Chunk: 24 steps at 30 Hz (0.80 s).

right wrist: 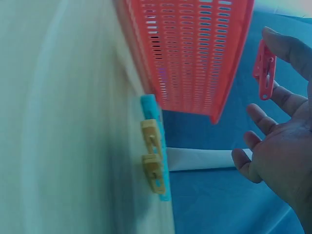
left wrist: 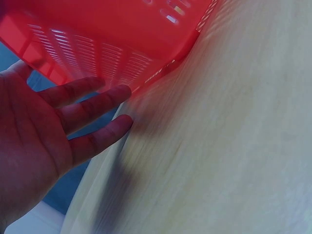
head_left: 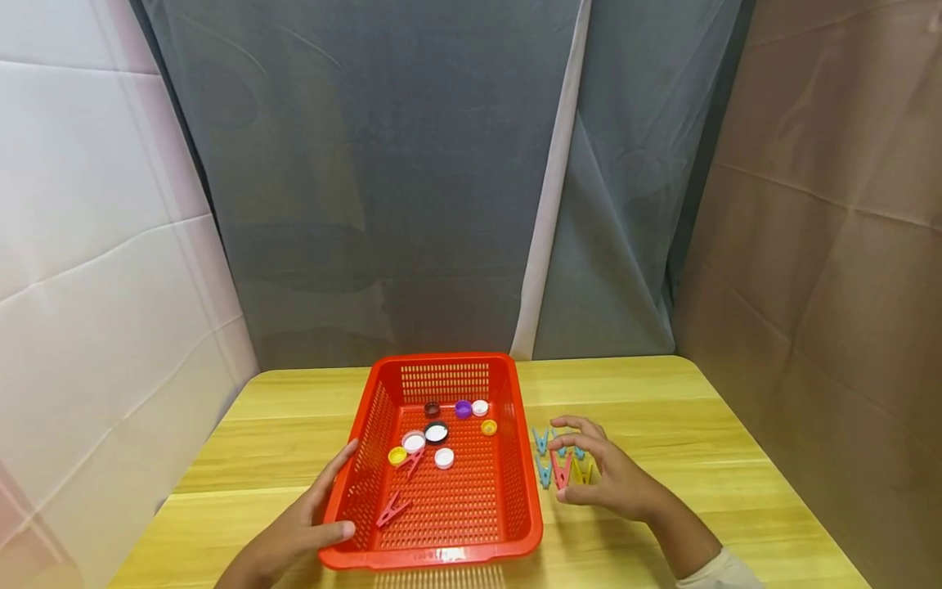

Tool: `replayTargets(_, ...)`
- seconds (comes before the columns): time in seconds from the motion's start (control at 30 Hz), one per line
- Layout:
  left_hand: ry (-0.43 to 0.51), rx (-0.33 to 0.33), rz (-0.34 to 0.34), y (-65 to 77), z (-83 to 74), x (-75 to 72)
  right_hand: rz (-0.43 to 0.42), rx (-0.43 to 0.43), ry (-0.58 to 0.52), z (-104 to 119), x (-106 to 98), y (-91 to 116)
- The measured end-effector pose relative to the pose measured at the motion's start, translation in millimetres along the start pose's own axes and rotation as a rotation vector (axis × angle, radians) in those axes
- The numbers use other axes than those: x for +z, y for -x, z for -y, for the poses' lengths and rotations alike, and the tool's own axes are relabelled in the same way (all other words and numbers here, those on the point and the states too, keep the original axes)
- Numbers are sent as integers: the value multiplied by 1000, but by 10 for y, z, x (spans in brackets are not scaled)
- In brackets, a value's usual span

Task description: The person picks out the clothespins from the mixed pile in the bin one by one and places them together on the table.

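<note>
A red plastic basket (head_left: 441,557) stands on the wooden table. My left hand (head_left: 305,519) lies at its left side, thumb by the near left rim, with the fingers spread along the outer wall in the left wrist view. Right of the basket, my right hand (head_left: 614,474) pinches a red clothespin (right wrist: 266,70) between thumb and finger, raised above the table in the right wrist view. Below it are several blue clothespins (head_left: 543,472) and yellow clothespins (right wrist: 152,156). Inside the basket lie two pink-red clothespins, one at the front (head_left: 393,510) and another (head_left: 412,463) near the bottle caps.
Several bottle caps lie in the basket, among them a purple cap (head_left: 463,409), a black-rimmed cap (head_left: 437,433), a white cap (head_left: 444,458) and a yellow cap (head_left: 397,456). Grey curtains (head_left: 412,204) hang behind the table (head_left: 243,458), with a white sheet (head_left: 110,245) on the left and brown cloth (head_left: 824,245) on the right.
</note>
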<state>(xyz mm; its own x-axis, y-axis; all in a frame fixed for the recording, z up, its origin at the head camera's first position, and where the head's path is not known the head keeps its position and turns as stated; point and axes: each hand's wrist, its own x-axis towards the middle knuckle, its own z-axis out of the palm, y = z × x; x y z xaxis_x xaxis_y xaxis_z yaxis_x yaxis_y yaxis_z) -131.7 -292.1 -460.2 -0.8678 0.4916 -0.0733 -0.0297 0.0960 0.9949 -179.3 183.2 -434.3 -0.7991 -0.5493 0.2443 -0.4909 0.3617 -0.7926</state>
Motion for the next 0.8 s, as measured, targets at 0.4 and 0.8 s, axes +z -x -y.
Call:
replayTargets(0.4, 30, -19, 14, -16, 4, -12, 28, 132, 13, -308, 196, 5)
replayTargets(0.8, 16, 10, 22, 0, 14, -15, 95, 163, 93, -406, 302, 64)
